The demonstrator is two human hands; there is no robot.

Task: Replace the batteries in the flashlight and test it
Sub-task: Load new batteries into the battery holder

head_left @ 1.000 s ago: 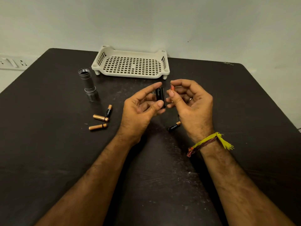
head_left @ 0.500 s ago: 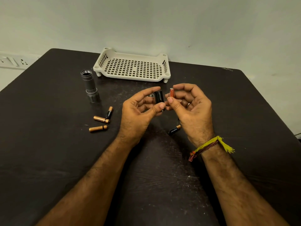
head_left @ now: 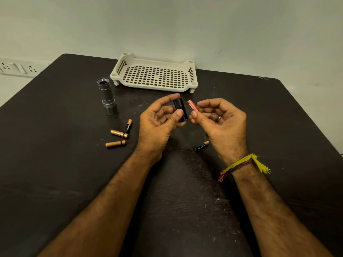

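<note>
Flashlight body [head_left: 107,96]: standing on the worktop [head_left: 55,173] at far left, wide head down, open end up, well apart from both hands.
Copper-and-black batteries [head_left: 118,134]: three are lying loose near the flashlight body, pointing different ways.
Left hand [head_left: 157,120]: the grip is pinching the black battery holder [head_left: 180,110] between thumb below and forefinger above, the other fingers curling loosely behind.
Battery holder: a short dark cylinder held above the worktop, its long axis running away from the person and tipping slightly left; whether its slots are filled is hard to tell from this angle.
Red battery [head_left: 192,107]: sitting just to the right of the holder, close but seemingly not touching, its long axis lying nearly parallel to the holder's.
Right hand [head_left: 220,123]: the grip is holding the red battery by its near end between thumb and fingertips, the far end poking free; this is the nearer hand to the battery.
Key relation: the holder is lying directly left of the battery, so the likely move is a short sideways press into a slot.
Fourth battery [head_left: 201,146]: lying on the worktop beneath the right hand.
White tray [head_left: 154,56]: sitting at the back edge.
</note>
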